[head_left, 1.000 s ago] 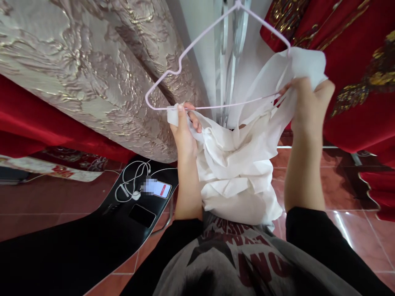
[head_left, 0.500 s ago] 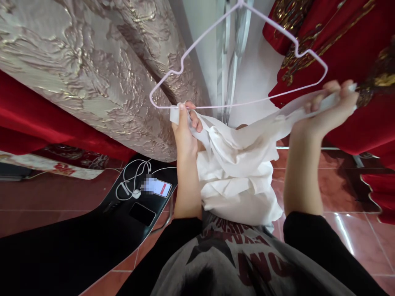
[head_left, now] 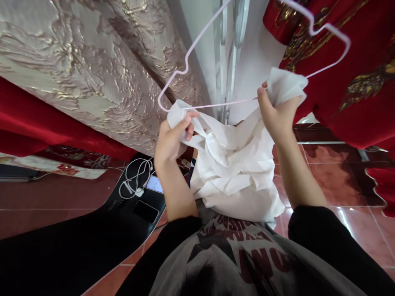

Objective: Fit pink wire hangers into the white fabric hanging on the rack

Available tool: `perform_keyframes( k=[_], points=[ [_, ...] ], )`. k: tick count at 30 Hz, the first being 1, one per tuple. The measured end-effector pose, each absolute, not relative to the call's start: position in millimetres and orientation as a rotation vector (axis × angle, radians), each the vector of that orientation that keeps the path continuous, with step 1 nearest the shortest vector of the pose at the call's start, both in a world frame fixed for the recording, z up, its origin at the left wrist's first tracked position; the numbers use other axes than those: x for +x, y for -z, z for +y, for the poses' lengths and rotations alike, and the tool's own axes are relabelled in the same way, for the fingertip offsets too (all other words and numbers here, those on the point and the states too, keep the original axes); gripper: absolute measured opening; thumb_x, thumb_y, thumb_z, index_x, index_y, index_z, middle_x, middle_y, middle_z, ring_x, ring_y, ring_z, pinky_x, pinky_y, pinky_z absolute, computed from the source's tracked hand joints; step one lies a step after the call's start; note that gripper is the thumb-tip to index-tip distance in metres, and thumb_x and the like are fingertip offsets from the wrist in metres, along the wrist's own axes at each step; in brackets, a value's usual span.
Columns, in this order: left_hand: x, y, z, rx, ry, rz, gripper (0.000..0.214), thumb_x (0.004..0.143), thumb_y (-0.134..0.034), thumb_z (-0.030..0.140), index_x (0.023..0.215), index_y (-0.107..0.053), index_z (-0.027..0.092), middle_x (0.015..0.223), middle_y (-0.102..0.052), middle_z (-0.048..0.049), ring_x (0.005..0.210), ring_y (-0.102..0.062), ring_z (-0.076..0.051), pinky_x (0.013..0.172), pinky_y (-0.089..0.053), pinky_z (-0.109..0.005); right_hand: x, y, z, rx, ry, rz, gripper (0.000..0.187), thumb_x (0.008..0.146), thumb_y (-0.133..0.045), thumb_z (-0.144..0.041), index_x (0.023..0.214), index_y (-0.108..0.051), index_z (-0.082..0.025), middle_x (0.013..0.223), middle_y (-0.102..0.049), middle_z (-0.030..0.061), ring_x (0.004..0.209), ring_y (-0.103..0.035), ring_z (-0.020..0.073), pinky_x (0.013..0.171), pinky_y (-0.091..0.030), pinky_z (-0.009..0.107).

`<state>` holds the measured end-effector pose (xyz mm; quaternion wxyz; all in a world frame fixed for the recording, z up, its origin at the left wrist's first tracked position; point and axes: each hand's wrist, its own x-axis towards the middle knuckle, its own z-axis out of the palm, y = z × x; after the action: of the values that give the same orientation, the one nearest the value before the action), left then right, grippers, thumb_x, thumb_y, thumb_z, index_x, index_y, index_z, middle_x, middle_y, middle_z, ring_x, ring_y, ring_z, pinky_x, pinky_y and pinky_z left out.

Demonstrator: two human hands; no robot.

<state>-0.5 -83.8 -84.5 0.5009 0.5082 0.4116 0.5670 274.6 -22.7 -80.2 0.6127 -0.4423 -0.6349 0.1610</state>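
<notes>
Head view: hanger (head_left: 247, 49) bar slants up-right; both hands grip white garment (head_left: 237, 172).

Camera: single view — worn on the person's head.
Facing: forward and down, over the person's own chest and forearms.
Range: close — both hands near mid-frame, red tiled floor (head_left: 324, 164) beyond.
Shared views: no second view.

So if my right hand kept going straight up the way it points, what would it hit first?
Probably the pale wire hanger's bottom bar, just above the right hand, which grips the white garment; beyond hangs red embroidered fabric. Depth is unclear.
</notes>
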Motion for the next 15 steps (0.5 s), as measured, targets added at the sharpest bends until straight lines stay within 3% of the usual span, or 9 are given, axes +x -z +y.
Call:
perform_keyframes(
  k=[2, 5, 9, 12, 15],
  points=[
    [-30, 82, -88, 1.321, -1.225, 1.256, 0.008, 0.081, -0.067, 0.016, 0.076, -0.071, 0.013, 0.062, -0.058, -0.0024, 0.054, -0.051, -0.013, 0.054, -0.041, -0.024, 276, 80, -25, -1.027, -0.296, -1.448, 0.038, 0.087, -0.062, -0.058, 0.096, -0.062, -0.021, 0.099, -0.065, 0.0063, 0.094, -0.065, 0.0173, 0.089, -0.057, 0.036],
    [-66, 72, -87, 1.349, -1.244, 1.522, 0.016, 0.073, -0.061, 0.003, 0.06, -0.065, 0.013, 0.058, -0.057, -0.0014, 0.061, -0.053, -0.014, 0.061, -0.042, -0.025, 272, 79, -27, -1.002, -0.28, -1.456, 0.036, 0.087, -0.063, -0.058, 0.095, -0.062, -0.022, 0.097, -0.066, 0.0053, 0.094, -0.065, 0.0166, 0.089, -0.057, 0.036],
    [-87, 53, -72, 1.204, -1.358, 1.3, 0.026, 0.074, -0.053, 0.004, 0.051, -0.057, 0.015, 0.055, -0.051, -0.0036, 0.061, -0.052, -0.016, 0.069, -0.049, -0.03, 264, 81, -30, -0.973, -0.322, -1.459, 0.029, 0.09, -0.062, -0.051, 0.096, -0.061, -0.023, 0.098, -0.065, 0.0061, 0.095, -0.065, 0.0162, 0.091, -0.056, 0.036],
    [-86, 38, -59, 0.999, -1.372, 1.0, 0.029, 0.087, -0.048, 0.016, 0.059, -0.057, 0.018, 0.054, -0.042, -0.0029, 0.056, -0.048, -0.016, 0.066, -0.053, -0.031, 263, 82, -30, -0.953, -0.311, -1.442, 0.028, 0.091, -0.062, -0.048, 0.097, -0.061, -0.021, 0.099, -0.065, 0.0077, 0.094, -0.065, 0.0164, 0.09, -0.056, 0.036],
    [-76, 25, -51, 0.888, -1.388, 0.917, 0.036, 0.101, -0.035, 0.018, 0.083, -0.066, 0.015, 0.068, -0.057, -0.0039, 0.052, -0.043, -0.011, 0.058, -0.051, -0.019, 264, 82, -30, -0.97, -0.293, -1.443, 0.028, 0.09, -0.062, -0.049, 0.097, -0.062, -0.022, 0.098, -0.065, 0.0064, 0.094, -0.066, 0.0165, 0.092, -0.057, 0.037]
  ],
)
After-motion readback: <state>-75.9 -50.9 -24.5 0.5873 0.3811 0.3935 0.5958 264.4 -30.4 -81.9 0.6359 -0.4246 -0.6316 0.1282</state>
